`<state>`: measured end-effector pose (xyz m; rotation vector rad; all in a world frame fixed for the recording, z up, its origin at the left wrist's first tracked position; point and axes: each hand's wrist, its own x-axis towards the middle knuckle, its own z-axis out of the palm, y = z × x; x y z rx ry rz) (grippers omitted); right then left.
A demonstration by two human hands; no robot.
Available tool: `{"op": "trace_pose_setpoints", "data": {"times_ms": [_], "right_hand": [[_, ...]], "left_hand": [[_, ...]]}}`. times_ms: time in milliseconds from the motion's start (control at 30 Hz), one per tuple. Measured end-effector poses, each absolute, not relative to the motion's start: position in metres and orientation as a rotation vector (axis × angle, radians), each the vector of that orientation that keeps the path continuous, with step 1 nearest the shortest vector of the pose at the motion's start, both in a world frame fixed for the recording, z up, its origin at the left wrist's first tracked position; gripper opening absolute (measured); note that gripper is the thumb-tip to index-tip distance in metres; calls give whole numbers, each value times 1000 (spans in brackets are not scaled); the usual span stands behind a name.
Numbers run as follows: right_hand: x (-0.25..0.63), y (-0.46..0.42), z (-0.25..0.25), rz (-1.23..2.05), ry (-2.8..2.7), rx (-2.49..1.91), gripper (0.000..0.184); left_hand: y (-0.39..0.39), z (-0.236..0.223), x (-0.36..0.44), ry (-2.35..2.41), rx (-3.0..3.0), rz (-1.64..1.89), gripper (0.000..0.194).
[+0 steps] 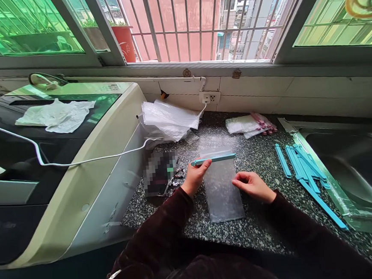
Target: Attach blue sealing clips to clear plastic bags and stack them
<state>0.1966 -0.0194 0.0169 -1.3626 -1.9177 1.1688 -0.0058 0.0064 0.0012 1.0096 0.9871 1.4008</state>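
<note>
A clear plastic bag (223,192) lies flat on the speckled granite counter (257,151) in front of me. Across its far end sits a light blue sealing clip (213,159). My left hand (195,176) pinches the left end of that clip. My right hand (253,186) rests on the bag's right edge with the fingers curled loosely and pressed down on the plastic. Both arms wear dark maroon sleeves.
Several more blue clips (304,169) lie to the right beside a steel sink (351,161). Packs of pink-edged bags (251,125) and a crumpled plastic bag (168,120) lie near the wall. A washing machine (59,166) with a white cable stands left.
</note>
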Motion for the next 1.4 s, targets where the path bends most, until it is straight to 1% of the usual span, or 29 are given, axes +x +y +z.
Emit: {"op": "trace_pose_setpoints", "data": {"times_ms": [267,433,500,567,700,800,933,1167,1267,1400], "right_hand": [[196,-19,8,1119,-2024,-1359,36],[196,-18,3,1092,-2081,-1380,35],[197,-19,1,1035,-2108,-1386,33],[199,-19,0,868,-2095,-1387,31],[206,-15,-1,266,-1954,-1316,26],[209,-11,1,-40,-1957,-1227,25],[209,-11,2,-177,-2097,-1180,19],[206,-15,7,-346,-2242,-1158,21],[208,-15,10,-414,-2253,-1147,22],[213,-13,20,-472,-2231,-1168,23]], "left_hand": [[6,3,-2,944,950,1456,33],[7,-1,-3,917,961,1428,32],[8,-1,-3,912,958,1416,33],[8,-1,-3,924,948,1408,34],[5,1,-1,961,946,1382,35],[2,2,2,977,979,1332,36],[1,3,5,969,1042,1269,37],[-2,-2,4,962,1071,1185,40],[-9,-1,2,953,1086,1045,39],[-22,4,-3,852,996,784,44]]}}
